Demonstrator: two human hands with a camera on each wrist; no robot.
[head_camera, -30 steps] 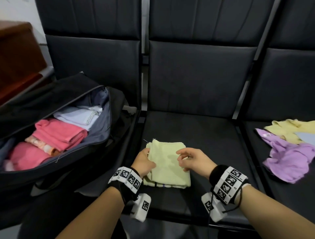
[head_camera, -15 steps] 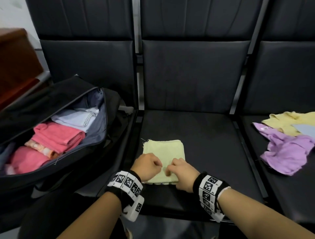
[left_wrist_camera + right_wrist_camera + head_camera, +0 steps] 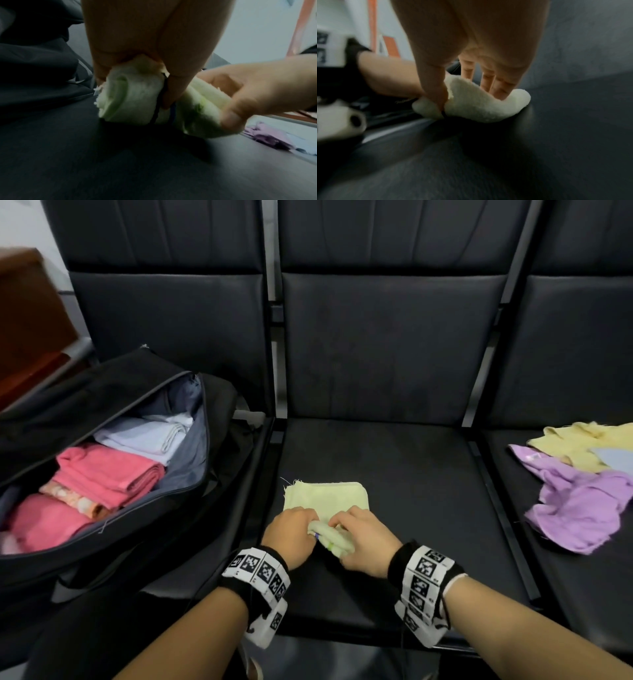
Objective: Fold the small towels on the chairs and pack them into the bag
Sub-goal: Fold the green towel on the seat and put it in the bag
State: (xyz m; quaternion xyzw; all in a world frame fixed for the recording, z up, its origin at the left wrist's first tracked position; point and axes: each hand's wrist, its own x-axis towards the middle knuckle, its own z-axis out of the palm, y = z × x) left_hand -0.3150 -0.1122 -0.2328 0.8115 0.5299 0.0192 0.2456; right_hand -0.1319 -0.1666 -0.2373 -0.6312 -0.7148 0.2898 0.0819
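From the head view, the pale yellow towel [image 3: 325, 498] lies on the middle chair seat [image 3: 394, 474], its near edge lifted and rolled between the left hand [image 3: 291, 534] and the right hand [image 3: 368, 542]; both pinch that edge side by side; the open black bag [image 3: 113, 525] sits on the left chair with pink and white folded towels inside; a purple towel [image 3: 579, 508] and a yellow one [image 3: 575, 446] wait unfolded on the right chair.

From the left wrist, thumb and fingers [image 3: 176, 86] are curled round the roll, layers showing at its end; to fold well, I judge both hands should carry the edge forward together, level, so the corners meet the far edge.

From the right wrist, the fingers [image 3: 501, 86] press over the bunched cloth and the thumb pinches beneath; keeping the grip light should stop the layers slipping askew.
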